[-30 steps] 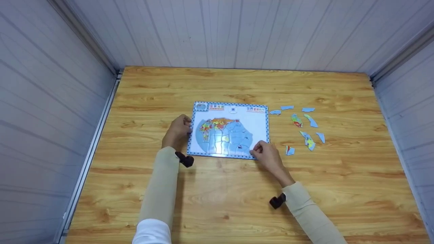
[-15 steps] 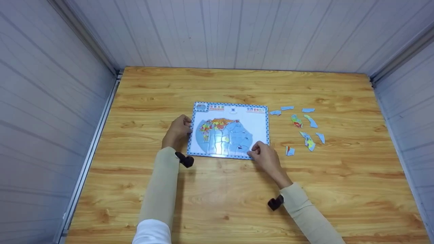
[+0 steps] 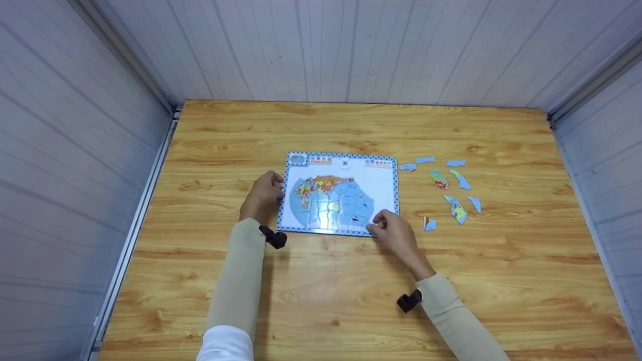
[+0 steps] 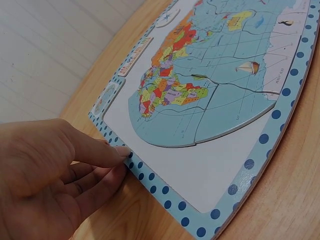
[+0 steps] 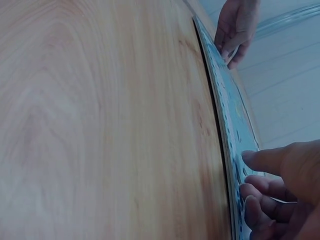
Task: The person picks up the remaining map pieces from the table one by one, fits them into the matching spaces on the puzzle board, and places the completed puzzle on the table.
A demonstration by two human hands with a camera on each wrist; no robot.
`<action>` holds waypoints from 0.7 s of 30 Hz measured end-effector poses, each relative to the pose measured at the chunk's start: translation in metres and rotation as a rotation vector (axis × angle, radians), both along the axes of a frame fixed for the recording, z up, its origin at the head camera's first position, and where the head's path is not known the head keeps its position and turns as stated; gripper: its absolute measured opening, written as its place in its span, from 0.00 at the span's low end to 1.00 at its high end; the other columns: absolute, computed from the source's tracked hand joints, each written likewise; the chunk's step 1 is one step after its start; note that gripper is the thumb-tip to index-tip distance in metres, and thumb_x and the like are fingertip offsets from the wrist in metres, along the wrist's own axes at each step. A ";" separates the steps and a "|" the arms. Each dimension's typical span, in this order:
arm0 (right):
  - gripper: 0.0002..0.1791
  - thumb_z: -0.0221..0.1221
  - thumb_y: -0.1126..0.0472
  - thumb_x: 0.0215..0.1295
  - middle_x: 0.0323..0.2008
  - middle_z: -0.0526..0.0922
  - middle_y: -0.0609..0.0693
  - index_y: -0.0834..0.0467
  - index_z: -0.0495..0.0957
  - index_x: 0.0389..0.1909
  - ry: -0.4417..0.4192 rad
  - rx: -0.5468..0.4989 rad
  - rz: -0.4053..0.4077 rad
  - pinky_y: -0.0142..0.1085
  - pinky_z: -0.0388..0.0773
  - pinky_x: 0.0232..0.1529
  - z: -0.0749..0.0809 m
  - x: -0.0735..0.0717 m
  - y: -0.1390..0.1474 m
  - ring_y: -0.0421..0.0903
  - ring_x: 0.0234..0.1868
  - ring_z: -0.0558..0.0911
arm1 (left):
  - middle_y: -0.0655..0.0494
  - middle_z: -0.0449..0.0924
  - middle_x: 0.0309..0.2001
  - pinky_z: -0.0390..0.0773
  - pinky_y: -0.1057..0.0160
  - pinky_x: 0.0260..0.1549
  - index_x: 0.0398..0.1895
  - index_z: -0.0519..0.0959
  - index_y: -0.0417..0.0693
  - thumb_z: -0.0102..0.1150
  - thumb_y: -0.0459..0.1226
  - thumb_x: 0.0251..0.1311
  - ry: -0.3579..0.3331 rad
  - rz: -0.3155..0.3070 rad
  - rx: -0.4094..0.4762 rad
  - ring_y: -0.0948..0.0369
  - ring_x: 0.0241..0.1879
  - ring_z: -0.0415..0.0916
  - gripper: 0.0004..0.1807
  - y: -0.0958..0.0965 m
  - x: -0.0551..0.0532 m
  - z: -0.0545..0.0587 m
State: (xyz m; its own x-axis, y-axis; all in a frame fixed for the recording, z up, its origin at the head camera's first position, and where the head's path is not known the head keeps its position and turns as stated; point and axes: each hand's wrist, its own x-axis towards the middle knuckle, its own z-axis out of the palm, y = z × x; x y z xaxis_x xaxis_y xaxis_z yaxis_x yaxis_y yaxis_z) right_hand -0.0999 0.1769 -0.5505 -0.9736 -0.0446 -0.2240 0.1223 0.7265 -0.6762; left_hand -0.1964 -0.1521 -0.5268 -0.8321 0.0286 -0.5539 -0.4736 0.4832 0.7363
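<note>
A world map jigsaw puzzle board (image 3: 383, 185) with a blue dotted border lies on the table. Joined map pieces (image 3: 346, 200) cover the left and middle of its white inner area. My left hand (image 3: 263, 193) grips the board's left edge; in the left wrist view the thumb (image 4: 120, 150) lies on the border and the other fingers are beside and below it. Over the board's lower right corner is my right hand (image 3: 396, 233), fingers bent loosely. The right wrist view shows a gap between its thumb (image 5: 260, 159) and index finger, with no piece visible there.
Several loose puzzle pieces lie right of the board, among them a green and red piece (image 3: 439, 179), a yellow and blue piece (image 3: 456, 209) and a small red-striped piece (image 3: 429, 223). Grey panel walls (image 3: 326, 50) bound the wooden table (image 3: 326, 291) at back and sides.
Compared with a second ago, my right hand has shifted very slightly left and nearer to me at the board's corner. My left hand and the loose pieces stay in place.
</note>
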 end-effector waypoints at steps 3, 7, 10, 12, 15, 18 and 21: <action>0.11 0.63 0.53 0.61 0.32 0.80 0.49 0.56 0.78 0.37 0.021 -0.025 0.003 0.36 0.72 0.34 0.000 0.000 0.004 0.44 0.32 0.77 | 0.48 0.67 0.48 0.71 0.60 0.50 0.55 0.66 0.41 0.45 0.24 0.61 0.009 -0.004 0.007 0.54 0.48 0.67 0.19 0.000 0.000 -0.001; 0.10 0.63 0.55 0.61 0.32 0.81 0.50 0.57 0.79 0.38 0.059 -0.065 0.017 0.36 0.73 0.34 0.002 -0.001 0.012 0.44 0.32 0.78 | 0.48 0.66 0.46 0.68 0.61 0.47 0.56 0.65 0.38 0.45 0.23 0.60 0.047 -0.026 0.017 0.55 0.46 0.64 0.19 -0.001 0.001 -0.002; 0.10 0.61 0.55 0.63 0.32 0.80 0.49 0.57 0.79 0.40 0.071 -0.085 0.030 0.35 0.73 0.34 0.003 -0.002 0.019 0.44 0.32 0.77 | 0.49 0.66 0.45 0.67 0.62 0.46 0.56 0.65 0.38 0.44 0.23 0.60 0.057 -0.029 0.019 0.55 0.46 0.63 0.19 -0.001 0.001 -0.002; 0.11 0.60 0.55 0.64 0.32 0.79 0.50 0.57 0.78 0.42 0.069 -0.102 0.039 0.34 0.73 0.34 0.005 -0.002 0.025 0.44 0.32 0.76 | 0.49 0.66 0.45 0.68 0.62 0.45 0.56 0.65 0.38 0.44 0.23 0.60 0.052 -0.026 0.014 0.55 0.46 0.64 0.19 -0.001 0.001 -0.002; 0.12 0.59 0.55 0.65 0.35 0.80 0.50 0.58 0.78 0.45 0.069 -0.133 0.056 0.33 0.74 0.37 0.008 -0.002 0.033 0.44 0.35 0.77 | 0.48 0.67 0.46 0.69 0.61 0.47 0.56 0.65 0.39 0.45 0.24 0.61 0.038 -0.019 0.007 0.55 0.47 0.65 0.19 0.000 0.001 -0.001; 0.13 0.58 0.56 0.66 0.38 0.80 0.51 0.59 0.77 0.47 0.063 -0.157 0.064 0.35 0.75 0.40 0.010 -0.003 0.041 0.45 0.39 0.78 | 0.48 0.67 0.48 0.69 0.60 0.48 0.56 0.65 0.40 0.45 0.24 0.61 0.019 -0.004 0.017 0.54 0.48 0.66 0.19 0.000 0.002 0.000; 0.15 0.58 0.56 0.66 0.40 0.80 0.52 0.60 0.76 0.49 0.057 -0.166 0.056 0.36 0.75 0.44 0.012 -0.004 0.049 0.46 0.41 0.78 | 0.48 0.66 0.48 0.69 0.60 0.49 0.56 0.65 0.41 0.45 0.24 0.61 -0.006 0.034 0.055 0.54 0.48 0.65 0.19 0.000 0.002 0.001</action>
